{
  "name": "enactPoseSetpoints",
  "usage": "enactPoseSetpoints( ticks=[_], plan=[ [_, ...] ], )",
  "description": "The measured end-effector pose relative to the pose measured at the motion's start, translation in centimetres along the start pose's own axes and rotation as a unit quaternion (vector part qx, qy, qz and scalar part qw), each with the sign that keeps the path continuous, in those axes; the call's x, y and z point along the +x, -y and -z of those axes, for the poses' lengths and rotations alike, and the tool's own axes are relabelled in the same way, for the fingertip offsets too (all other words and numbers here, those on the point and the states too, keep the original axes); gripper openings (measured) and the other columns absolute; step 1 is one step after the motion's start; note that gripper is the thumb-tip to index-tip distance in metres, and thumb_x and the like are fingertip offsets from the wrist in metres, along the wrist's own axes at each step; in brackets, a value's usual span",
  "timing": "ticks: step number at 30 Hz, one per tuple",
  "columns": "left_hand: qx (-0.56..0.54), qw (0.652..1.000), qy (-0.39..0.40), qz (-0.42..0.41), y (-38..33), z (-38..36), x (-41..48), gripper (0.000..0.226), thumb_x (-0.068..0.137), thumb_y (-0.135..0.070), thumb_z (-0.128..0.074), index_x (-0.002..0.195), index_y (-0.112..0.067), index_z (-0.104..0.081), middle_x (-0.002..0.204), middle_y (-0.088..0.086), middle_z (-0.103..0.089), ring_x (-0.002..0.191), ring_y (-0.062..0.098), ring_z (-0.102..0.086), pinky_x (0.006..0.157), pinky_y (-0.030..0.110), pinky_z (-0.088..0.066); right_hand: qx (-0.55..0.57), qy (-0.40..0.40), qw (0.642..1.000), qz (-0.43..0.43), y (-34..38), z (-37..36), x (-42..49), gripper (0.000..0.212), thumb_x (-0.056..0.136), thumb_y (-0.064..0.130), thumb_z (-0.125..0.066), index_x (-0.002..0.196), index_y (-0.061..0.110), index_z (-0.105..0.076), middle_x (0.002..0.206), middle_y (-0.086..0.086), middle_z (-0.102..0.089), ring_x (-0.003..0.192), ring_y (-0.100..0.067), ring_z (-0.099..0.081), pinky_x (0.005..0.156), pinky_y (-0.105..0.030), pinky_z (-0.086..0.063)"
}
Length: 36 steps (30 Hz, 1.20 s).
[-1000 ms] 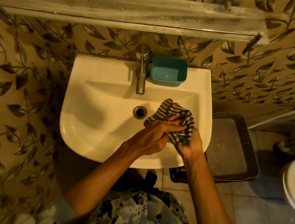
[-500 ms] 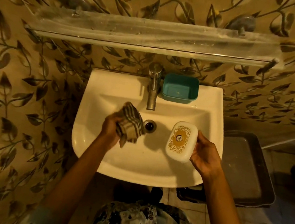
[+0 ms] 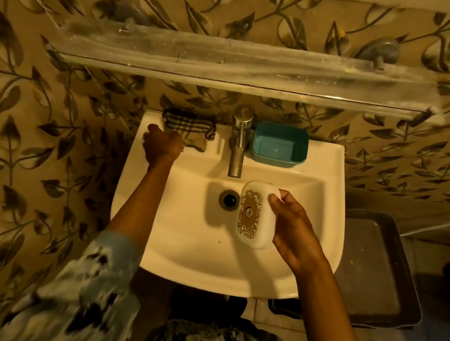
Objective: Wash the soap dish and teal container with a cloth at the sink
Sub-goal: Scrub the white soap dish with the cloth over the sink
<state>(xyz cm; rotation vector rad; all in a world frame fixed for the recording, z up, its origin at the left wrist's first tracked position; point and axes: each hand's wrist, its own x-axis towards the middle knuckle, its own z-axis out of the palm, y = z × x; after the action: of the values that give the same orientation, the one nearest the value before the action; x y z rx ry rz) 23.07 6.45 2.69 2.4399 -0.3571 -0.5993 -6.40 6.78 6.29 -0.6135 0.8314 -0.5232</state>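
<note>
My right hand (image 3: 293,229) grips a white soap dish (image 3: 255,213) with a gold pattern on its lid, held over the basin of the white sink (image 3: 180,244), right of the drain (image 3: 229,198). The teal container (image 3: 280,144) stands open and upright on the sink's back ledge, right of the tap (image 3: 239,141). A striped cloth (image 3: 189,125) lies on the back ledge left of the tap. My left hand (image 3: 162,144) rests at the cloth's near edge, its fingers hidden, so I cannot tell whether they still hold the cloth.
A glass shelf (image 3: 231,63) juts from the leaf-patterned wall above the sink. A dark tray-like bin (image 3: 376,265) stands low at the sink's right side. No water runs from the tap.
My left hand carried the striped cloth from over the basin up to the back-left ledge, where it now lies. My right hand turned the soap dish and moved it nearer the drain.
</note>
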Motion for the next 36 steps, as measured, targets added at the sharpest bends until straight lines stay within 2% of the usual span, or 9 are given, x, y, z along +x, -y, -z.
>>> enactPoseSetpoints(
  ticks=[3,6,9,14,18,21,25,30,36],
  plan=[
    [0.008,0.996,0.076,-0.051,0.6,1.2,-3.1,0.033,0.089,-0.033,-0.057,0.11,-0.009,-0.064,0.111,0.015,-0.064,0.104,0.035,-0.059,0.085,0.04,-0.05,-0.216,-0.032,0.972,0.083,0.8,-2.4,0.3,0.007,0.089,0.022,-0.062,0.094,0.026,-0.064,0.103,0.002,-0.07,0.097,-0.017,-0.066,0.079,-0.031,-0.053],
    [-0.109,0.964,0.239,-0.039,0.9,3.3,-7.6,0.024,0.086,-0.043,-0.06,0.083,-0.021,-0.069,0.084,0.004,-0.066,0.07,0.016,-0.063,0.055,0.025,-0.051,-0.371,-0.027,0.913,0.17,1.4,-5.1,1.0,0.009,0.088,0.022,-0.065,0.095,0.02,-0.061,0.103,0.004,-0.067,0.097,-0.008,-0.062,0.077,-0.019,-0.049],
    [-0.192,0.911,0.347,-0.113,-0.2,4.7,-10.8,0.027,0.089,-0.049,-0.055,0.103,-0.028,-0.064,0.091,0.002,-0.07,0.07,0.01,-0.071,0.054,0.02,-0.053,-0.451,0.012,0.863,0.228,1.8,-7.9,1.3,0.01,0.089,0.019,-0.065,0.096,0.02,-0.058,0.096,0.013,-0.063,0.092,0.0,-0.059,0.077,-0.014,-0.048],
    [-0.238,0.885,0.347,-0.199,-1.6,7.1,-12.6,0.057,0.086,-0.038,-0.062,0.137,-0.024,-0.042,0.126,0.006,-0.06,0.102,0.019,-0.068,0.075,0.033,-0.059,-0.57,-0.01,0.759,0.313,3.0,-11.0,0.2,0.017,0.091,0.016,-0.06,0.108,0.016,-0.057,0.112,-0.006,-0.064,0.101,-0.019,-0.06,0.082,-0.026,-0.05],
    [-0.291,0.858,0.347,-0.245,-2.3,9.7,-13.0,0.064,0.077,-0.03,-0.072,0.135,-0.024,-0.046,0.123,0.007,-0.062,0.105,0.022,-0.066,0.076,0.034,-0.059,-0.623,0.007,0.698,0.353,4.9,-13.7,-1.6,0.023,0.09,0.014,-0.062,0.113,0.013,-0.057,0.114,-0.009,-0.063,0.102,-0.024,-0.06,0.085,-0.036,-0.054],
    [-0.33,0.846,0.329,-0.259,-3.3,12.1,-12.8,0.063,0.075,-0.025,-0.074,0.132,-0.021,-0.048,0.117,0.01,-0.066,0.102,0.027,-0.068,0.078,0.04,-0.058,-0.654,0.032,0.652,0.383,6.6,-15.6,-2.7,0.027,0.089,0.015,-0.063,0.116,0.016,-0.057,0.121,-0.006,-0.061,0.111,-0.022,-0.056,0.089,-0.031,-0.048],
    [-0.414,0.809,0.327,-0.26,-4.8,15.2,-12.1,0.037,0.082,-0.011,-0.068,0.115,-0.025,-0.056,0.107,0.006,-0.068,0.088,0.017,-0.072,0.063,0.022,-0.057,-0.668,0.037,0.605,0.432,9.6,-17.4,-3.6,0.034,0.085,0.018,-0.068,0.117,0.021,-0.059,0.124,-0.002,-0.059,0.115,-0.02,-0.052,0.092,-0.033,-0.047],
    [-0.473,0.79,0.294,-0.256,-7.9,18.8,-10.1,0.023,0.088,-0.006,-0.061,0.105,-0.02,-0.057,0.105,0.007,-0.065,0.077,0.014,-0.073,0.06,0.02,-0.057,-0.593,-0.066,0.619,0.511,13.2,-18.1,-3.0,0.045,0.075,0.023,-0.078,0.116,0.021,-0.06,0.135,-0.005,-0.051,0.126,-0.02,-0.044,0.103,-0.036,-0.04],
    [-0.47,0.799,0.282,-0.245,-11.7,19.1,-6.6,0.026,0.09,-0.009,-0.06,0.115,-0.007,-0.056,0.1,0.008,-0.066,0.073,0.015,-0.073,0.066,0.02,-0.059,-0.399,-0.093,0.797,0.445,16.3,-19.4,0.6,0.038,0.072,0.017,-0.08,0.105,0.004,-0.066,0.097,-0.005,-0.07,0.091,-0.018,-0.07,0.073,-0.019,-0.057]
  ],
)
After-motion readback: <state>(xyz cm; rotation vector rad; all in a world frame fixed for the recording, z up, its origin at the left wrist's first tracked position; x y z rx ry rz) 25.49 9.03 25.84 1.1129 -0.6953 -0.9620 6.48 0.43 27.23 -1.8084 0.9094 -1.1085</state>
